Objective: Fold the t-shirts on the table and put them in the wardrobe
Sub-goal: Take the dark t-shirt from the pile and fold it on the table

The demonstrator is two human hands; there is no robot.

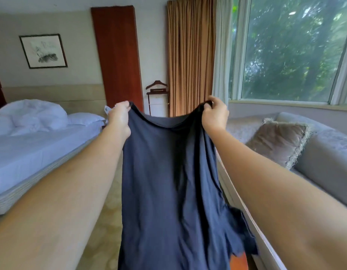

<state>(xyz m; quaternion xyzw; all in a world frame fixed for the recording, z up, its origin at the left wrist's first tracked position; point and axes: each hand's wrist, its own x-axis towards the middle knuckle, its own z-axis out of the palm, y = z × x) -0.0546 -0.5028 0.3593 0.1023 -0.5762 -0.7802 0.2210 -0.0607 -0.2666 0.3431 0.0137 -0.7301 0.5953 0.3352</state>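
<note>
So we've got the navy t-shirt (168,182) hanging in the air out in front of us, held up by its top edge: left hand (119,117) bunched round one corner, right hand (214,114) pinching the other, fingers curled into the cloth on both. Between the grips the edge sags in a curve and everything under them drapes in loose folds, so we'd call it light and floppy, not slippery, nothing to break. Best holds look like those same two corners, kept apart so it hangs flat. What looks like a sleeve dangles low under the right grip and could tuck under when we lay it down. A small white tag (107,110) pokes out just beside the left grip. Below the right grip runs a white edge (266,242), maybe the table, we can't tell. Outward from the left grip is a bed (32,152), outward from the right a sofa (324,162) with a cushion (279,141), and the floor (102,230) under the shirt looks open, so there's swing room there
</note>
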